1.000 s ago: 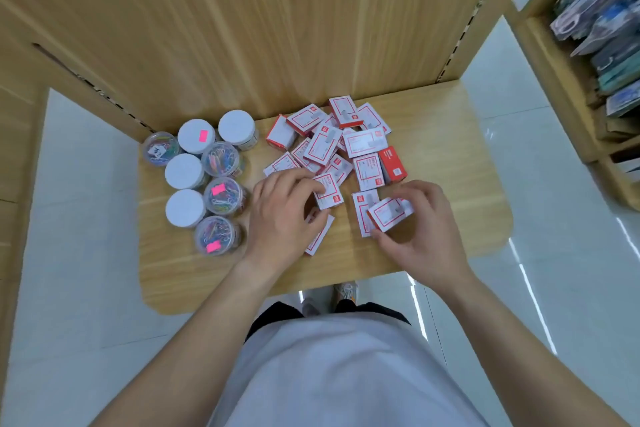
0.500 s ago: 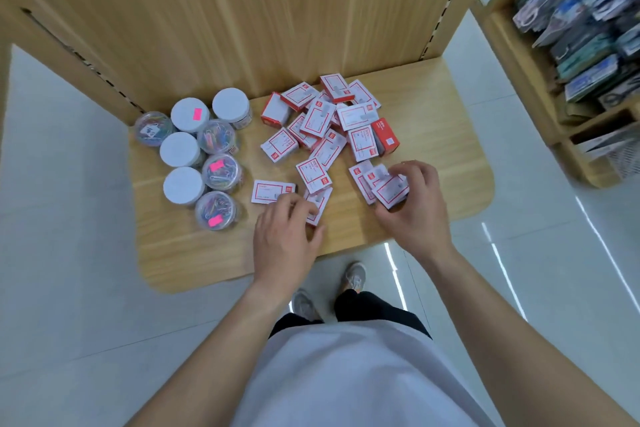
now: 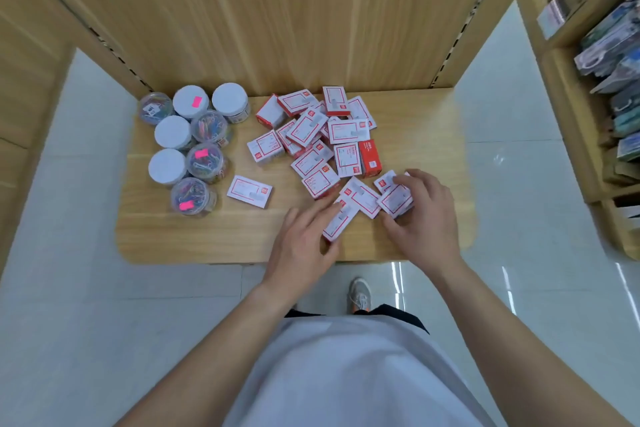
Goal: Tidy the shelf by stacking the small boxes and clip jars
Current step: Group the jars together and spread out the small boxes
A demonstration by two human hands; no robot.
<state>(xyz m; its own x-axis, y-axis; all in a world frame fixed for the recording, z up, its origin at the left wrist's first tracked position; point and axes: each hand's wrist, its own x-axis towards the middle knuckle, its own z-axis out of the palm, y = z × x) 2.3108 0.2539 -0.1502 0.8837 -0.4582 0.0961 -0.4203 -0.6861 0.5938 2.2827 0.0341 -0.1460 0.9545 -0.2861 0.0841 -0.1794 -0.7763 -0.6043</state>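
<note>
Several small red-and-white boxes (image 3: 313,135) lie scattered on the wooden shelf (image 3: 214,236). One box (image 3: 249,191) lies alone to the left of the pile. My left hand (image 3: 301,246) pinches a box (image 3: 337,224) near the front edge, thumb under it and fingers on top. My right hand (image 3: 424,218) grips a small stack of boxes (image 3: 394,199) between thumb and fingers. Another box (image 3: 360,196) lies between the two hands. Several clear clip jars (image 3: 194,146) with white lids stand grouped at the shelf's left.
A wooden back panel (image 3: 294,17) rises behind the shelf. A second wooden rack (image 3: 588,55) with packaged goods stands at the right. White tiled floor lies below, with my shoe (image 3: 360,295) under the shelf's front edge.
My left hand has let one box lie at the left and shifted right onto another box by the front edge. My right hand keeps its stack in about the same place.
</note>
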